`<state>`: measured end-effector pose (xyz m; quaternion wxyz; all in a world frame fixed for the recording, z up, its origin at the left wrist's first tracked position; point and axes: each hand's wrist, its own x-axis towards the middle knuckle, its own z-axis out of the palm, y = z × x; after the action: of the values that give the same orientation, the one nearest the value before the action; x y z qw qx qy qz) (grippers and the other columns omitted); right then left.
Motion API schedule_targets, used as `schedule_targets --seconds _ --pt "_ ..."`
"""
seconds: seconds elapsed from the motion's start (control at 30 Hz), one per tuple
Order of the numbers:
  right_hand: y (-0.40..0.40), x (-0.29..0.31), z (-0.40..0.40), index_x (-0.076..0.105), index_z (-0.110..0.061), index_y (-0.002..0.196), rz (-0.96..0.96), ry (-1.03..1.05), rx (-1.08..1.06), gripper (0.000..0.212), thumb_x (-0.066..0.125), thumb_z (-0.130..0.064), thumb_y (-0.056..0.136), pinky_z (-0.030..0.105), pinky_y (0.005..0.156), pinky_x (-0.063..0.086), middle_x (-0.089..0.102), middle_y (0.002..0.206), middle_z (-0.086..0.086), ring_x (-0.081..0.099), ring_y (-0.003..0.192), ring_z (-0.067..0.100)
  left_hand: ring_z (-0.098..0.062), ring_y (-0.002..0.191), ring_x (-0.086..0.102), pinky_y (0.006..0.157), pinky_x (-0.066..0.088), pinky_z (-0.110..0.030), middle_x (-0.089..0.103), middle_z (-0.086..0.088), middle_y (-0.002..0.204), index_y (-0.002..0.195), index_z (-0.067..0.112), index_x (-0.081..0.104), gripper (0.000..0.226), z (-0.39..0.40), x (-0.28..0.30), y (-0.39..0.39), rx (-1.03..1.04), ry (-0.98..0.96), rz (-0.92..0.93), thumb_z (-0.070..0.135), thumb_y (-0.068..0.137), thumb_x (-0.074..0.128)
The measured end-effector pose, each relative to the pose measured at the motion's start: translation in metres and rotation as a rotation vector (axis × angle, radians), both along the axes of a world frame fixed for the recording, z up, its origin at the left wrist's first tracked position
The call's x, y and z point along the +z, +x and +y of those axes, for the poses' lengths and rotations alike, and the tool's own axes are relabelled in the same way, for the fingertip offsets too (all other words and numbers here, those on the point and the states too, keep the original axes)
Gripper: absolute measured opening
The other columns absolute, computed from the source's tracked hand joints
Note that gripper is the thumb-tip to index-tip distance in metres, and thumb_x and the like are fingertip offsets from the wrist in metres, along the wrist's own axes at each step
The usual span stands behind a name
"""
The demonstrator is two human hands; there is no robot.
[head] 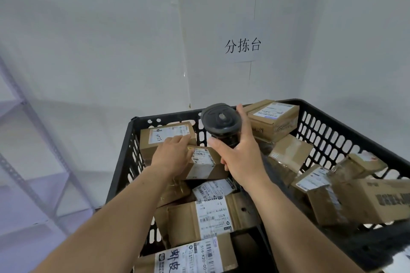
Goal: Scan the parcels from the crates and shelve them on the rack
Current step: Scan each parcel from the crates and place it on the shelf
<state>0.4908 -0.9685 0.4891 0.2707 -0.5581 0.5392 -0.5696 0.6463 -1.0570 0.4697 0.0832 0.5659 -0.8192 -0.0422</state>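
Big white wall [111, 40] behind the crate, with a paper sign [242, 46] stuck on it, above the crate. Grey metal rack [28, 139] to the left of the crate, its shelves bare where seen.

Black plastic crate [332, 131] with holes in its sides, full of brown cardboard parcels lying every which way. Large box with dark print [381, 199] at the crate's right edge. Long parcel with a white label [210, 215] near the crate's front, flat on the pile. Parcel with big blue writing [188, 259] at the very front of the crate, partly cut off by the picture edge. Tilted parcel [273, 117] at the crate's far side, leaning up on the rim. Parcel with handwriting on its label [164, 137] in the crate's far left corner. Small parcel [206, 162] just in front of that one, in the crate's left half.

Dark round scanner [219, 121] held up over the middle of the crate. Right hand [241, 155] wrapped around the scanner's handle, thumb and fingers curled on it. Left hand [173, 155] reaching into the crate's left side, fingers spread flat on top of the small parcel and touching the handwriting parcel too. Not clear if curled round an edge or only resting.
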Motion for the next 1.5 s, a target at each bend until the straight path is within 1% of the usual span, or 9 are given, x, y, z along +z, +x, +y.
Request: schedule_targets --seconds 0.27,0.37,0.5,0.63,0.7,0.97,1.13,1.33,1.5 --pt "0.001 -0.007 -0.014 0.009 -0.054 0.150 -0.010 0.028 0.046 0.100 0.079 -0.035 0.081 0.049 0.096 0.054 0.044 0.141 -0.022 0.060 0.118 0.020 -0.026 0.133 0.037 0.107 0.035 -0.043 0.041 -0.004 0.146 0.144 0.025 0.032 0.047 -0.028 -0.025 -0.007 0.046 0.068 -0.083 0.029 0.097 0.039" --pt "0.000 -0.008 -0.014 0.009 -0.050 0.152 -0.027 0.035 0.069 0.101 0.079 -0.031 0.082 0.026 0.107 0.043 0.044 0.143 -0.023 0.050 0.123 -0.004 -0.025 0.134 0.035 0.110 0.034 -0.043 0.040 -0.004 0.146 0.144 0.024 0.032 0.052 -0.030 -0.028 -0.007 0.052 0.062 -0.071 0.030 0.094 0.044" --pt "-0.002 -0.008 -0.014 0.009 -0.048 0.153 -0.025 0.038 0.071 0.100 0.077 -0.031 0.083 -0.005 0.090 0.033 0.041 0.127 -0.036 0.041 0.102 -0.031 -0.025 0.133 0.032 0.111 0.030 -0.041 0.039 -0.004 0.144 0.146 0.024 0.027 0.068 -0.025 -0.027 -0.006 0.013 0.011 -0.174 0.039 0.087 0.058" --pt "0.003 -0.006 -0.010 0.008 -0.064 0.144 -0.024 0.013 0.052 0.099 0.074 -0.053 0.071 0.044 0.097 0.055 0.045 0.144 -0.020 0.061 0.116 0.022 -0.022 0.123 0.038 0.104 0.032 -0.038 0.043 -0.002 0.131 0.138 0.025 0.039 0.073 -0.018 -0.030 -0.002 0.019 0.042 -0.290 0.057 0.078 0.066" --pt "0.004 -0.006 -0.009 0.006 -0.074 0.136 -0.011 0.006 0.030 0.096 0.069 -0.063 0.064 0.057 0.094 0.053 0.048 0.144 -0.013 0.063 0.107 0.030 -0.022 0.120 0.039 0.103 0.033 -0.039 0.043 -0.002 0.126 0.129 0.025 0.043 0.068 -0.013 -0.034 0.000 0.021 0.084 -0.312 0.059 0.075 0.067" --pt "0.006 -0.006 -0.005 0.004 -0.079 0.128 -0.014 0.003 0.013 0.092 0.067 -0.064 0.063 0.060 0.094 0.052 0.044 0.147 -0.016 0.060 0.115 0.036 -0.018 0.097 0.056 0.083 0.048 -0.035 0.057 0.001 0.108 0.104 0.026 0.032 0.055 -0.001 -0.043 0.010 0.034 0.411 -0.015 0.042 0.075 0.076" --pt "0.002 -0.007 -0.003 0.008 -0.056 0.149 -0.018 -0.026 0.033 0.099 0.075 -0.047 0.077 0.044 0.109 0.045 0.040 0.148 -0.019 0.050 0.132 0.018 -0.020 0.101 0.046 0.089 0.043 -0.038 0.053 0.001 0.109 0.099 0.029 0.036 0.045 0.004 -0.032 0.020 0.024 0.384 -0.059 0.037 0.076 0.073" --pt "0.006 0.002 0.003 0.005 -0.083 0.123 -0.020 -0.043 0.031 0.089 0.069 -0.064 0.064 0.064 0.092 0.051 0.044 0.146 -0.015 0.057 0.101 0.025 -0.024 0.116 0.043 0.101 0.040 -0.040 0.044 -0.008 0.131 0.148 0.041 0.016 0.076 0.022 -0.020 0.033 -0.003 0.306 -0.181 0.044 0.087 0.061" --pt "0.006 0.021 0.023 0.008 -0.076 0.132 -0.024 -0.088 0.059 0.094 0.074 -0.054 0.070 0.047 0.083 0.056 0.052 0.142 -0.001 0.050 0.095 0.020 -0.021 0.120 0.050 0.105 0.044 -0.040 0.041 -0.003 0.137 0.145 0.055 0.019 0.078 0.031 -0.015 0.065 0.018 0.343 0.140 0.046 0.080 0.062"
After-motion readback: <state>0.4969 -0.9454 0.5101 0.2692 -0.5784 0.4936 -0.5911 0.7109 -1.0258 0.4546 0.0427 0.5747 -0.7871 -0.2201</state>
